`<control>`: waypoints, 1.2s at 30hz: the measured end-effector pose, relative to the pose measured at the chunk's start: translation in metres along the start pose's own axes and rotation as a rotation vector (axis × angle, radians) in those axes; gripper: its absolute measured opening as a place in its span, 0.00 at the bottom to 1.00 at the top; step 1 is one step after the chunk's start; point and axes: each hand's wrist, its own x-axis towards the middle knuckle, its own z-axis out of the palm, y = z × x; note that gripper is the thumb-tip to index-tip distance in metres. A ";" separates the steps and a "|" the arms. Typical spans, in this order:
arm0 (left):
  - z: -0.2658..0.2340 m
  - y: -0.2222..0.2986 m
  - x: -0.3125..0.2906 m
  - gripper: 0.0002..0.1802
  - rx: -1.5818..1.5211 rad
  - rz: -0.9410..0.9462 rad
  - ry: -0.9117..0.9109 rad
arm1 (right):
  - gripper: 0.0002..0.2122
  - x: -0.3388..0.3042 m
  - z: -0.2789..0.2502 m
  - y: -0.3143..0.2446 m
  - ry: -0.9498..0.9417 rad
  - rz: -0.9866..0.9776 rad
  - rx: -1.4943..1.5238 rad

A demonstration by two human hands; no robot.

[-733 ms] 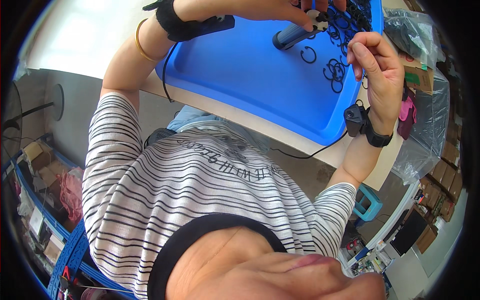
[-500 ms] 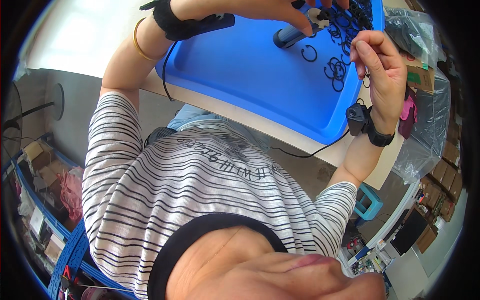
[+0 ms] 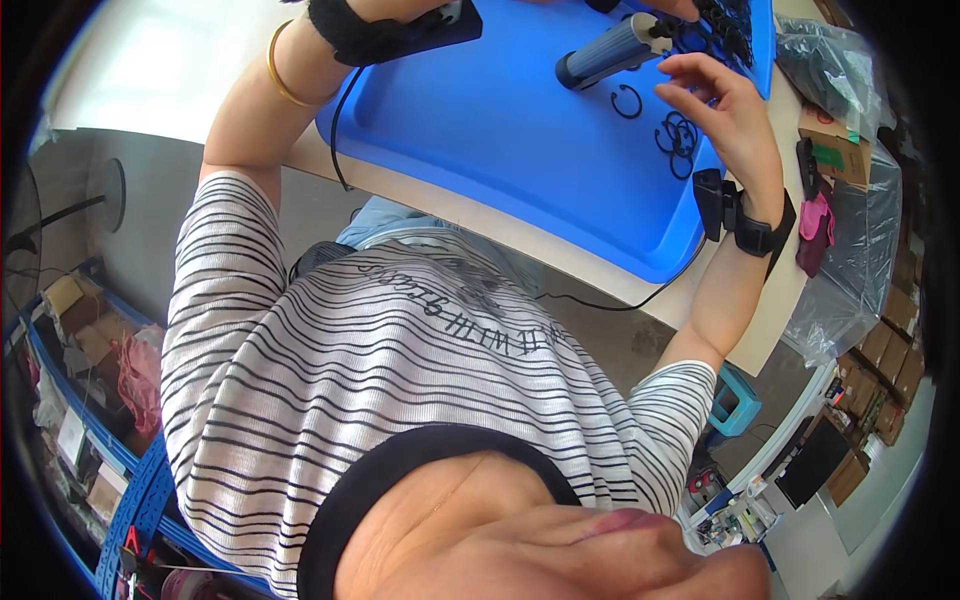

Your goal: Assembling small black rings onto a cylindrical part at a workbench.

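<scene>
A grey-blue cylinder (image 3: 610,54) lies tilted over the blue tray (image 3: 500,170), a dark collar at its lower end and a pale notched fitting at its upper end. My right hand (image 3: 722,100) is beside that notched end, thumb and forefinger apart, with nothing visible between them. My left hand (image 3: 680,9) is mostly cut off by the top edge; a fingertip shows close above the cylinder's upper end, and its grip is hidden. One black open retaining ring (image 3: 626,101) lies below the cylinder, and several overlapping black rings (image 3: 680,145) lie below my right hand.
A heap of black rings (image 3: 722,30) fills the tray's far right corner. Clear plastic sheeting (image 3: 830,60), a cardboard box (image 3: 835,150) and a pink item (image 3: 815,220) are to the right. A black cable (image 3: 338,150) hangs from my left wrist over the tray edge.
My right hand has moved up and left to the cylinder's notched end, its thumb and forefinger spreading. The cylinder has shifted slightly right and up. My left hand has moved up, mostly out of view.
</scene>
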 end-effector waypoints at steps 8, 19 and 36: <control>-0.012 0.034 0.002 0.18 0.109 -0.052 0.012 | 0.17 0.009 0.030 -0.023 -0.095 0.043 -0.473; -0.011 0.039 0.002 0.17 0.207 -0.043 0.011 | 0.15 0.010 0.035 -0.006 -0.090 -0.051 -0.413; -0.007 0.082 0.002 0.12 -0.301 -0.471 -0.318 | 0.09 -0.037 -0.009 -0.095 0.272 -0.132 0.610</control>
